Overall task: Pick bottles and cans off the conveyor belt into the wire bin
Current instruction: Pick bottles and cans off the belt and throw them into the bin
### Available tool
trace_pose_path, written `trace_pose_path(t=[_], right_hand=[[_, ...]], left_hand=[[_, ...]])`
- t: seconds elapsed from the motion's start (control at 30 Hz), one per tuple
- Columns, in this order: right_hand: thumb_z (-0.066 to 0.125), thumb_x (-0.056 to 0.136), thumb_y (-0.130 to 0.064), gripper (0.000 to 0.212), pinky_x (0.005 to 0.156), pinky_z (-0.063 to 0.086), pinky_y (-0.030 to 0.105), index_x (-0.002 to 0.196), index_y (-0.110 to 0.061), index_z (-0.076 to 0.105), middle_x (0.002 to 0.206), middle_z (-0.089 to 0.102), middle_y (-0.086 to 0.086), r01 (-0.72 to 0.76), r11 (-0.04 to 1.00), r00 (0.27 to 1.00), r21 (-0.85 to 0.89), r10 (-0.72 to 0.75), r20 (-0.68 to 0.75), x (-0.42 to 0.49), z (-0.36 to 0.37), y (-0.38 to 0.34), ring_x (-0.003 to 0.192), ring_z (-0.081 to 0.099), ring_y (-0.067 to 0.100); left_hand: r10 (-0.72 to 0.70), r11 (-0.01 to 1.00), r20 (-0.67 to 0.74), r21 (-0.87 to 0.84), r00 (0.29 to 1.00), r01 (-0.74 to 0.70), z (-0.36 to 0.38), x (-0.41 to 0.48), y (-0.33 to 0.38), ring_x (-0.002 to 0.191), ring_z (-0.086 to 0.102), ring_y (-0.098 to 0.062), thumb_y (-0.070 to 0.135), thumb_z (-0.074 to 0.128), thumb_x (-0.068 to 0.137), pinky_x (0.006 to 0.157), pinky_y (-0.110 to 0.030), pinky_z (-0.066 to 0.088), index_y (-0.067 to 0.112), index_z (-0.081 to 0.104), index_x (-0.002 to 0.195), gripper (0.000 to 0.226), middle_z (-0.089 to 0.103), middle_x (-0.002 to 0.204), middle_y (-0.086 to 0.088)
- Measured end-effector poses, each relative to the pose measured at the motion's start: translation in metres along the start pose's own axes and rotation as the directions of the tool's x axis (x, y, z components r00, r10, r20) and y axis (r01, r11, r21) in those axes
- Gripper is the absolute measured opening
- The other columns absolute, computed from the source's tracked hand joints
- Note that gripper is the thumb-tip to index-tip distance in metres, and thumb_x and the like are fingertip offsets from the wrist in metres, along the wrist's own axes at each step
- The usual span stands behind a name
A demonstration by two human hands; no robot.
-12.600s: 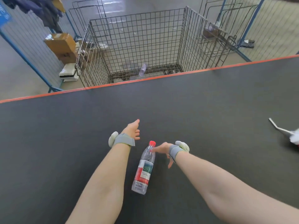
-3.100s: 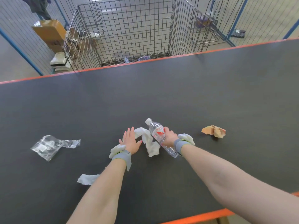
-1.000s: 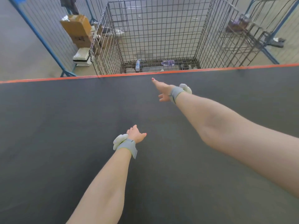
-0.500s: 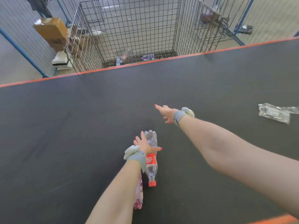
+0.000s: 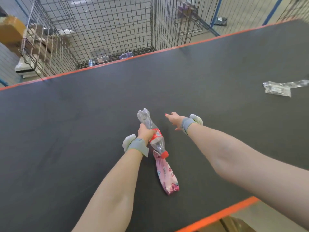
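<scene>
Since half a second ago the left hand (image 5: pixel 145 132) has wrapped round the bottle (image 5: pixel 156 135) at its red label. Its base points toward the wire bin (image 5: pixel 108 22) and its cap toward the person, over a pink wrapper (image 5: pixel 166 174) on the belt (image 5: pixel 83 123). Right hand (image 5: pixel 173 120) reaches forward, fingers loose, holding nothing. Pickup looks done; next probably a toss or carry across the belt into the bin.

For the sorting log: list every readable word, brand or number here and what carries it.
Nothing can be read.
Red label on bottle: white print, too blurred.
On wrapper: pattern only, nothing legible.
On bag: blurred.
On bottles in bin: too small.
</scene>
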State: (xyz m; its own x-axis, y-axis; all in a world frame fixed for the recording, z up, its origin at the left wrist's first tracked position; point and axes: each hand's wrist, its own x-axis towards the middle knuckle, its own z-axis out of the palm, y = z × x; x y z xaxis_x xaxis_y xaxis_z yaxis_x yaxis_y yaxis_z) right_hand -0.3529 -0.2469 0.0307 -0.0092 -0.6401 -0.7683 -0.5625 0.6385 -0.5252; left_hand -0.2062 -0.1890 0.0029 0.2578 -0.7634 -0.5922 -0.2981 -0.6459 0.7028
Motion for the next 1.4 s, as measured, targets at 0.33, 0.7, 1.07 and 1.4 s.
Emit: trace_pose_path(t=[0.33, 0.7, 1.07, 1.4], right_hand=[[0.056, 0.087, -0.057, 0.088, 0.114, 0.028, 0.050, 0.154, -0.018, 0.015, 0.159, 0.020, 0.008, -0.147, 0.965, 0.989, -0.218, 0.149, -0.008, -0.012, -0.027, 0.090, 0.144, 0.024, 0.034], [0.056, 0.090, -0.020, 0.045, 0.103, 0.043, 0.032, 0.133, -0.011, 0.048, 0.133, 0.056, 0.008, -0.115, 0.941, 0.932, -0.319, -0.010, -0.363, -0.007, -0.038, 0.120, 0.122, 0.053, 0.029], [0.066, 0.087, -0.022, 0.074, 0.108, 0.037, 0.035, 0.149, -0.013, 0.027, 0.145, 0.041, 0.013, 0.063, 0.962, 0.952, -0.265, -0.138, -0.274, 0.020, -0.014, 0.001, 0.133, 0.042, 0.031], [0.056, 0.091, -0.018, 0.064, 0.109, 0.035, 0.039, 0.148, -0.013, 0.027, 0.146, 0.036, 0.015, 0.183, 0.953, 0.939, -0.241, -0.242, -0.243, 0.085, 0.024, -0.127, 0.133, 0.041, 0.033]], left_hand=[[0.013, 0.992, 0.054, -0.122, 0.998, -0.007, 0.020, 0.009, 0.024, 0.107, 0.059, -0.029, 0.002, 0.061, 0.083, 0.090, -0.039, 0.052, 0.007, 0.039, 0.133, 0.055, 0.055, 0.123, -0.014], [0.055, 0.957, 0.124, -0.290, 0.991, -0.017, 0.031, 0.005, 0.039, 0.100, 0.055, -0.026, -0.005, 0.056, 0.088, 0.083, -0.034, 0.046, 0.001, 0.039, 0.134, 0.049, 0.054, 0.127, -0.018], [0.010, 0.895, 0.077, -0.445, 0.997, 0.025, -0.028, 0.050, 0.036, 0.086, 0.060, -0.026, -0.007, 0.053, 0.090, 0.071, -0.030, 0.050, -0.008, 0.052, 0.124, 0.034, 0.060, 0.104, -0.018], [-0.079, 0.744, 0.093, -0.657, 0.992, 0.121, -0.092, 0.130, 0.055, 0.072, 0.059, -0.017, 0.002, 0.055, 0.094, 0.066, -0.030, 0.053, -0.003, 0.049, 0.130, 0.037, 0.060, 0.084, -0.010]])
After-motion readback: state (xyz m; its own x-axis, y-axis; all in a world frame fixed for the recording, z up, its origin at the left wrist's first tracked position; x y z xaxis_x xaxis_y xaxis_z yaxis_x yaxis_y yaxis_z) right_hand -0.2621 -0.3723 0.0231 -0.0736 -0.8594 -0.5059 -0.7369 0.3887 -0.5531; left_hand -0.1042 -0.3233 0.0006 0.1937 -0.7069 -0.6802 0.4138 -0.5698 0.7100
